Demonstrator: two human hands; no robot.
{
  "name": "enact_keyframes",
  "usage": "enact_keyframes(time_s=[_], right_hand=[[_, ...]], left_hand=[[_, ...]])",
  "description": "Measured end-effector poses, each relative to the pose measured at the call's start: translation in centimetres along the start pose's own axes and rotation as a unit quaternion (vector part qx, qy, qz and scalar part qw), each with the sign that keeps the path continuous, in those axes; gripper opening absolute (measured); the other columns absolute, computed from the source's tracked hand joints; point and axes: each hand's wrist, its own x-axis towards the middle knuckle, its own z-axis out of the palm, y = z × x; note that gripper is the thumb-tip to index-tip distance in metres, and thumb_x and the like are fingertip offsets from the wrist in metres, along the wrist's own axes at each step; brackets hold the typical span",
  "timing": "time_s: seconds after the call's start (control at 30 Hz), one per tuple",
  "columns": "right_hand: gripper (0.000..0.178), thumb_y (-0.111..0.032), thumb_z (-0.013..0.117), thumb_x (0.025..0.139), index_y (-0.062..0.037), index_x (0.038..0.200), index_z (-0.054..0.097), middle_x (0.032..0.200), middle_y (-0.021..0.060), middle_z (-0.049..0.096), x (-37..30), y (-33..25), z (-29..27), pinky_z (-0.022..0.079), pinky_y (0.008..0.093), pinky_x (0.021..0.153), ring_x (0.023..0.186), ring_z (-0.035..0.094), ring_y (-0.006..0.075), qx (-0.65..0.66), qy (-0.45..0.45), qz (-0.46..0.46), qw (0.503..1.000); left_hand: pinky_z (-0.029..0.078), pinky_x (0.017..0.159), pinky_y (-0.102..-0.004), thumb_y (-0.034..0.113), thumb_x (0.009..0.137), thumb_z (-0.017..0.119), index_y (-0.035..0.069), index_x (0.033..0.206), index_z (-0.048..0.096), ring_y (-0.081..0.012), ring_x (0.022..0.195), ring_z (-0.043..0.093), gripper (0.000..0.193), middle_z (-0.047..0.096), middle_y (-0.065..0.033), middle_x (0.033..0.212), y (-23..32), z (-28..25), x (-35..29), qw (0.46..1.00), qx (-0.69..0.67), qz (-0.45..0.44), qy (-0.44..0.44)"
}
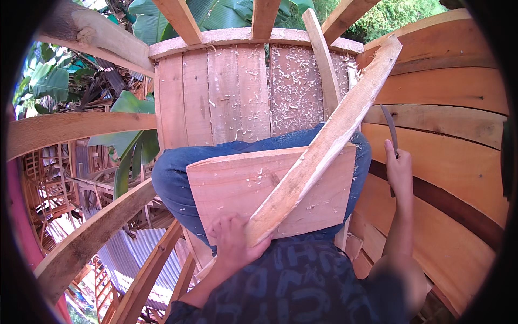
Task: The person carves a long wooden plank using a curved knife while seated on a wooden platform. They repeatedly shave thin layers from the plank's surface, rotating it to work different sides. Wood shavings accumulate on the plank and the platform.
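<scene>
My left hand [233, 238] is closed around the near end of a long, rough-edged wooden strip [329, 141]. The strip slants up and to the right across a wide flat board [232, 186], which rests on my lap over blue jeans. Off to the right, my right hand [399, 168] is wrapped round a knife [389, 123] with a dark, slightly curved blade pointing away from me. A gap separates the blade from the strip. Pale shavings are scattered on the board.
Ahead lies a plank platform [224, 92] strewn with shavings, with a loose narrow batten [322, 59] on it. Orange-brown plank walling [442, 146] rises close on the right. Spaced wooden beams [86, 127] stand at the left, above corrugated metal sheets [143, 264].
</scene>
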Motion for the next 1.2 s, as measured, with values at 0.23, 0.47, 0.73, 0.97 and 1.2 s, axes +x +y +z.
enact_keyframes(time_s=[0.23,0.47,0.73,0.97,1.2], right_hand=[[0.023,-0.014,0.072,0.081,0.0070,0.078,0.063,0.054,0.0085,0.054,-5.0,-1.0,-0.8,0.037,0.0289,0.049,0.051,0.045,0.0094,0.036,0.026,-0.070,0.997],[0.020,-0.007,0.073,0.079,0.0059,0.091,0.063,0.072,0.0142,0.059,-8.4,-3.3,-0.4,0.043,0.0307,0.051,0.056,0.059,0.0220,0.130,0.021,-0.222,0.966],[0.019,-0.009,0.072,0.081,0.0035,0.094,0.065,0.070,0.0129,0.059,-8.5,-3.9,0.9,0.044,0.0321,0.051,0.055,0.058,0.0224,0.186,-0.012,-0.276,0.943],[0.020,-0.007,0.073,0.079,0.0028,0.097,0.068,0.068,0.0069,0.065,-9.6,-5.1,1.2,0.043,0.0224,0.054,0.062,0.056,0.0030,0.382,-0.237,-0.134,0.883],[0.019,-0.005,0.071,0.079,0.0019,0.096,0.068,0.065,0.0058,0.063,-9.7,-4.8,1.5,0.044,0.0235,0.053,0.058,0.056,0.0050,0.315,-0.205,-0.186,0.908]], left_hand=[[0.029,0.083,-0.0427,0.033,0.061,0.085,0.002,0.104,0.048,-0.0299,0.093,0.044,0.065,0.047,-0.0148,0.101,1.2,-0.7,0.8,1.000,-0.020,0.015,0.015],[0.028,0.085,-0.0426,0.032,0.061,0.085,0.002,0.104,0.048,-0.0296,0.095,0.043,0.065,0.046,-0.0149,0.100,2.0,-0.8,0.8,1.000,-0.006,-0.007,0.018],[0.026,0.088,-0.0428,0.033,0.060,0.084,0.003,0.105,0.049,-0.0298,0.097,0.042,0.064,0.045,-0.0144,0.100,2.4,-0.7,0.5,1.000,0.005,-0.024,0.020],[0.026,0.088,-0.0422,0.035,0.060,0.083,0.005,0.104,0.050,-0.0290,0.098,0.043,0.063,0.048,-0.0125,0.098,1.8,-0.4,0.2,0.999,-0.008,-0.020,0.035],[0.027,0.087,-0.0418,0.034,0.060,0.083,0.006,0.105,0.050,-0.0279,0.095,0.043,0.063,0.047,-0.0115,0.098,1.9,-0.6,0.3,0.999,-0.002,-0.012,0.032]])
